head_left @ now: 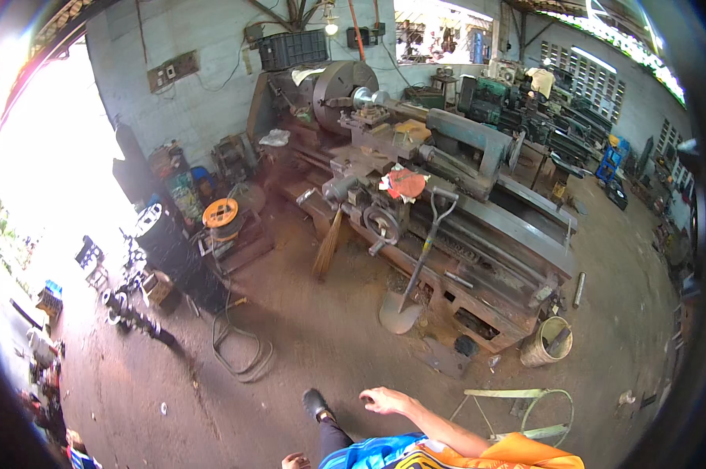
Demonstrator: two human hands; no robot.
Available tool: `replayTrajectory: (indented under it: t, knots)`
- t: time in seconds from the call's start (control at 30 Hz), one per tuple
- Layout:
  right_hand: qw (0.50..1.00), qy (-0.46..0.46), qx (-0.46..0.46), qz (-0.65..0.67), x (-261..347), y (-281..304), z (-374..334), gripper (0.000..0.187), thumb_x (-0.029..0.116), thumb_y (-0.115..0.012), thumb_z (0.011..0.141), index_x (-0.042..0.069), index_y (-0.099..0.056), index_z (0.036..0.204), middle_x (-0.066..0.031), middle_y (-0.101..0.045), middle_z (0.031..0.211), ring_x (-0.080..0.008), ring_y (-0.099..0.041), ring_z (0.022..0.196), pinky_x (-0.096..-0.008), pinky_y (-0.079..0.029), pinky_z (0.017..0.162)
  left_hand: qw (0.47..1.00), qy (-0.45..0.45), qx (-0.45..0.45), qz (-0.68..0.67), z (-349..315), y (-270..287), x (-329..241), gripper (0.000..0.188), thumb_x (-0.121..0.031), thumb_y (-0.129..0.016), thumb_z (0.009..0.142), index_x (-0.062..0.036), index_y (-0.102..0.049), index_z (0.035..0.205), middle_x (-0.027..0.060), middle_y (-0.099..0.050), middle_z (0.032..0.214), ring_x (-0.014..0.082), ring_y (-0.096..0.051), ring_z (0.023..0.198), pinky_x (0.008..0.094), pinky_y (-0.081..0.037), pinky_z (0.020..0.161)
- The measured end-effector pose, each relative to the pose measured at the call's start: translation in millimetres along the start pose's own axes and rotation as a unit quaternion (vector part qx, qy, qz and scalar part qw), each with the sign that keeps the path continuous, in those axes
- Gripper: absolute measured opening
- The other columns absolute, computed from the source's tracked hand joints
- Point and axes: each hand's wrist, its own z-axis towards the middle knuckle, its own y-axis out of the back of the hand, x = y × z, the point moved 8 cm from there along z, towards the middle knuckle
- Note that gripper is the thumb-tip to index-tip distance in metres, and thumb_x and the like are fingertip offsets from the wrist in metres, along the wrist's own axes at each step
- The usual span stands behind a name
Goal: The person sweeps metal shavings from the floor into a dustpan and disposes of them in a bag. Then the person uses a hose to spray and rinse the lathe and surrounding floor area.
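Note:
My right hand [382,400] hangs in front of me at the lower middle, its fingers loosely bent and apart, with nothing seen in it. At the lower edge, partly cut off, my left hand [296,461] also hangs loose and seems to hold nothing. Neither hand touches anything. Ahead stands a large lathe [454,195] with a big round chuck [345,87]. A shovel [415,285] leans on its front, blade down on the floor. A straw broom [327,250] leans there too, and a red cloth [404,184] lies on the carriage.
A pale bucket [546,344] stands by the lathe's near right end. A pale green metal frame [517,393] is close on my right. Hose loops [243,356] lie on the floor at left, near a dark drum [177,254] and an orange-topped reel [221,215]. More machines [540,109] stand behind.

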Motion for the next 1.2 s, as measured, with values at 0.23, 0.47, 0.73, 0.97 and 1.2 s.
replayTrajectory:
  t: [0.23,0.47,0.73,0.97,1.2]
  knots:
    - [0.980,-0.186,0.059,-0.030,-39.2,66.1,98.4,0.046,0.028,-0.060,0.087,0.012,-0.051,0.130,-0.0166,-0.064,0.113,-0.0318,-0.061,0.104,-0.0426,-0.049,0.089,0.992,-0.102,0.049,0.047,167.1,1.9,-247.6,0.038,-0.011,-0.054,0.081,0.0007,-0.058,0.117,0.0150,-0.064,0.098,0.0260,-0.065,0.086,0.0364,-0.055,0.071]
    - [0.947,-0.228,-0.197,0.108,-30.9,235.3,125.2,0.045,0.033,-0.060,0.087,0.014,-0.053,0.128,-0.0114,-0.066,0.112,-0.0283,-0.063,0.102,-0.0394,-0.050,0.088,0.965,-0.209,0.136,0.076,284.2,-94.4,-507.3,0.022,0.001,-0.053,0.085,0.0009,-0.060,0.106,0.0101,-0.066,0.094,0.0158,-0.063,0.080,0.0285,-0.053,0.068]
    - [0.922,-0.241,-0.274,0.131,-87.9,399.0,156.9,0.036,0.023,-0.062,0.087,0.012,-0.059,0.121,-0.0110,-0.069,0.104,-0.0221,-0.066,0.094,-0.0353,-0.052,0.083,0.881,-0.423,0.163,0.140,326.5,-240.5,-715.1,0.024,-0.001,-0.056,0.085,-0.0009,-0.058,0.109,0.0072,-0.064,0.101,0.0140,-0.061,0.088,0.0288,-0.051,0.076]
    - [0.858,-0.037,-0.479,0.181,-80.5,655.1,200.0,0.024,0.006,-0.063,0.087,0.003,-0.064,0.111,-0.0084,-0.069,0.095,-0.0143,-0.065,0.084,-0.0282,-0.052,0.078,0.867,-0.446,0.111,0.193,332.7,-335.9,-819.1,0.024,0.002,-0.056,0.084,-0.0010,-0.060,0.107,0.0081,-0.063,0.103,0.0138,-0.061,0.091,0.0269,-0.049,0.078]
    - [0.793,0.153,-0.567,0.162,-37.3,888.7,231.5,0.013,0.006,-0.058,0.087,-0.001,-0.065,0.094,-0.0055,-0.066,0.083,-0.0129,-0.061,0.077,-0.0263,-0.048,0.069,0.874,-0.434,0.106,0.192,346.3,-394.1,-891.1,0.021,0.000,-0.055,0.087,-0.0018,-0.063,0.106,0.0082,-0.067,0.099,0.0144,-0.062,0.088,0.0271,-0.049,0.078]
